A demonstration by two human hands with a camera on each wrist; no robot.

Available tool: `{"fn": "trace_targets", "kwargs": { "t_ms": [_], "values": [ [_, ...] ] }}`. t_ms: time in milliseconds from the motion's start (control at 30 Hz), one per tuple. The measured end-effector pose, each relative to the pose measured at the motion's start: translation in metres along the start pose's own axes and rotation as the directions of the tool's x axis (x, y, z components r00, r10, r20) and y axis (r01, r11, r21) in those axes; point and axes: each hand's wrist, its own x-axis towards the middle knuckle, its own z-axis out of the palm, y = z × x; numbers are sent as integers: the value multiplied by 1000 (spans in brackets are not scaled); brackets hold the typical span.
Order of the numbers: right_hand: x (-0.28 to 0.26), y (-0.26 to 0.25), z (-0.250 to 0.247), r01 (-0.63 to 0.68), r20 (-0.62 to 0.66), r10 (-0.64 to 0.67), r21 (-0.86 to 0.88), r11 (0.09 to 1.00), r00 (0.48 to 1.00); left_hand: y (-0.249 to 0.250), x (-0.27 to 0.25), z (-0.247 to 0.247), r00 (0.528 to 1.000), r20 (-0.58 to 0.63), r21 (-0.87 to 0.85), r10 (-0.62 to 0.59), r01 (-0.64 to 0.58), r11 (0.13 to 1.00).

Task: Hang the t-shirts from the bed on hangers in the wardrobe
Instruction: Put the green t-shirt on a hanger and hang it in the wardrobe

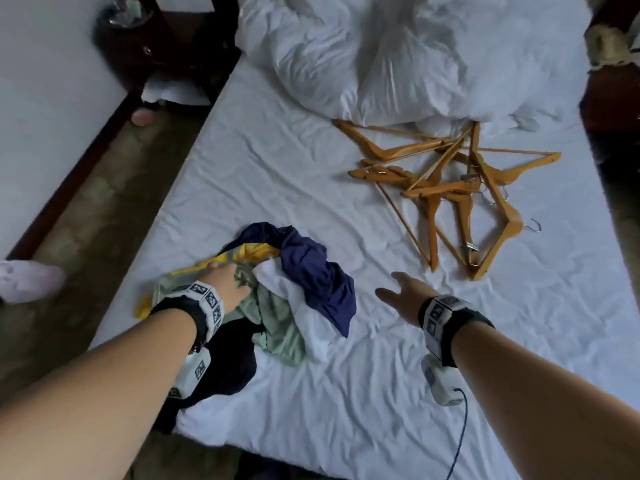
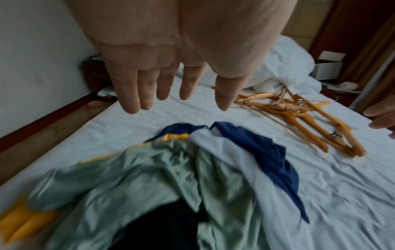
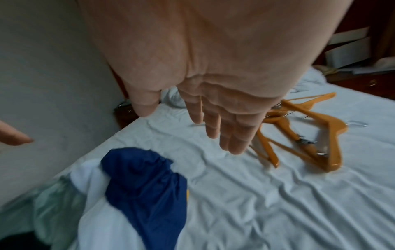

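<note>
Nothing looks hung yet; the t-shirts (image 1: 277, 289) lie heaped under the left hand (image 1: 225, 282), whose fingers are straight and spread above the cloth, grasping nothing; the right hand (image 1: 405, 296) hovers released beside the heap; the hangers (image 1: 450, 188) lie tangled beyond it; bare bed (image 1: 450, 358) sheet between gives room; the bed's edge runs just left of the left hand.

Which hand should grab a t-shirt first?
Probably the left hand: it hovers open right over the t-shirt pile. The right hand is open above bare sheet, between the pile and the hangers.
</note>
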Motion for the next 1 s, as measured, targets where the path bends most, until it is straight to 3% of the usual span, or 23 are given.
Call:
{"fn": "trace_targets", "kwargs": {
  "t_ms": [233, 533, 700, 867, 1000],
  "values": [
    [39, -35, 79, 33, 137, -22, -80, 996, 990, -59, 26, 86, 987, 129, 30, -100, 97, 995],
    [70, -81, 166, 46, 236, -10, -149, 988, 972, -109, 56, 143, 978, 202, -59, -54, 68, 996],
    [83, -113, 203, -12, 181, 51, -208, 978, 982, -121, 68, 151, 997, 65, -133, -28, 37, 990],
    [99, -118, 250, -154, 200, 199, -220, 963, 959, -141, 85, 159, 999, 52, -300, -8, 23, 954],
    [102, -118, 279, -212, 195, 240, -154, 965, 951, -143, 94, 164, 1000, 23, -280, -17, 23, 960]
  ]
}}
